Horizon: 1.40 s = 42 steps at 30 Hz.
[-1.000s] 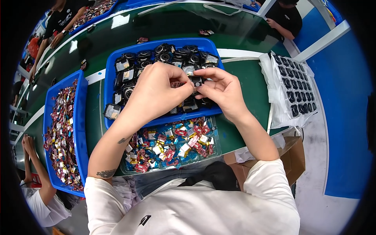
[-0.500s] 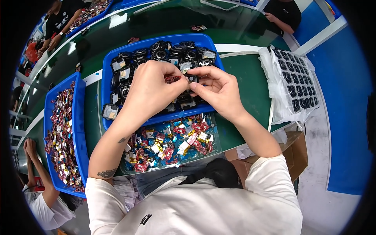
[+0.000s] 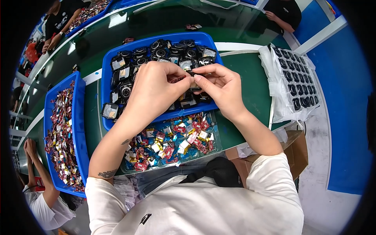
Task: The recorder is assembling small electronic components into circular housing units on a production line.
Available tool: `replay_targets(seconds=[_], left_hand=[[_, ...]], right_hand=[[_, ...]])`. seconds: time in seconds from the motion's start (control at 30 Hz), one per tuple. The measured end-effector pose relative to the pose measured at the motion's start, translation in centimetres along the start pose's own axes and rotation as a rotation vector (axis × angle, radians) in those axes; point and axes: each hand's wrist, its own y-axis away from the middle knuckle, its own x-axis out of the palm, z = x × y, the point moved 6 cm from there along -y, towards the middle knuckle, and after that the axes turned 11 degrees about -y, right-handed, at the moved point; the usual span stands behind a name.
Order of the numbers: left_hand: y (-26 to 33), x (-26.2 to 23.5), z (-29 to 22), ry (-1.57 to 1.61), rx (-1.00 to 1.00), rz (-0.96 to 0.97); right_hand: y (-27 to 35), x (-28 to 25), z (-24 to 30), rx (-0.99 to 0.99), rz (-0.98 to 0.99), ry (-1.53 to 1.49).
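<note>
My left hand (image 3: 154,92) and my right hand (image 3: 221,88) meet above a blue bin (image 3: 105,84) full of small black round parts. Both pinch one small black part (image 3: 191,78) between the fingertips, with a thin red piece (image 3: 178,79) at the left hand's fingers. Just below the bin, near my body, lies a clear tray (image 3: 216,147) holding several small red, yellow and blue components.
A second blue bin (image 3: 80,129) of small red components stands at my left. A white tray (image 3: 295,78) of black parts in rows sits at the right on plastic wrap. Other people work along the green table (image 3: 250,90), with a cardboard box (image 3: 297,152) below.
Both hands stay joined on the small part over the bin; they have shifted slightly and the fingers have worked on it. The view has tipped a little.
</note>
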Motion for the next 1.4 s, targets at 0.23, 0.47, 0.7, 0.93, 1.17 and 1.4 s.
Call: replay_targets(seconds=[0.23, 0.47, 0.7, 0.93, 1.17, 1.4], left_hand=[[-0.2, -0.6, -0.2, 0.023, -0.003, 0.014], [-0.1, -0.5, -0.3, 0.003, -0.046, 0.111], [0.0, 1.3, 0.3, 0.445, -0.120, 0.253], [-0.5, 1.3, 1.1, 0.441, -0.159, 0.162], [-0.7, 1.0, 1.1, 0.252, -0.131, 0.106], [-0.5, 0.2, 1.0, 0.167, -0.060, 0.122]], right_hand=[[-0.3, -1.2, 0.2, -0.053, -0.077, -0.052], [-0.4, -1.6, 0.2, -0.055, -0.077, -0.137], [0.1, -1.1, 0.8, -0.170, -0.106, -0.026], [0.2, -0.6, 1.1, -0.268, -0.025, -0.074], [0.0, -0.7, 1.1, -0.237, -0.001, -0.057], [-0.5, -0.6, 1.0, -0.046, 0.060, 0.102]])
